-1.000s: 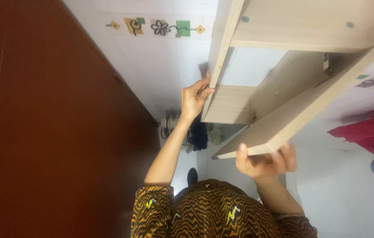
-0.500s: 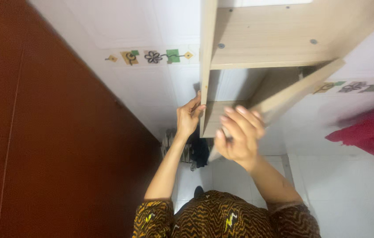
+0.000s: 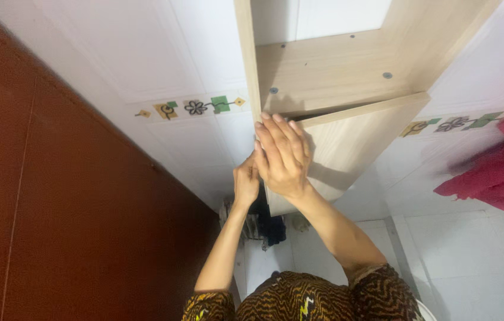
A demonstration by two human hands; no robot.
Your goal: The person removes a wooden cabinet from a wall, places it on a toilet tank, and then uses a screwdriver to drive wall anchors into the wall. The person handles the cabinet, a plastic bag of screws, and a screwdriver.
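Both hands were up on the wooden cabinet (image 3: 335, 77) against the tiled wall (image 3: 162, 71). The right hand (image 3: 281, 157) had come off the door's bottom edge and lay flat, fingers spread, on the door (image 3: 353, 142); the left hand (image 3: 246, 181) gripped its edge, so the door looked nearly shut.

- White tiled wall (image 3: 145, 65) is crossed by a floral border strip (image 3: 195, 107).
- Dark reddish-brown wooden panel (image 3: 55, 208) is seen left.
- Red cloth (image 3: 495, 172) is hung right.

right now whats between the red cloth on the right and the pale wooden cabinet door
Head view: only white wall tiles with a flower-pattern strip between the red cloth and the pale wooden cabinet door.
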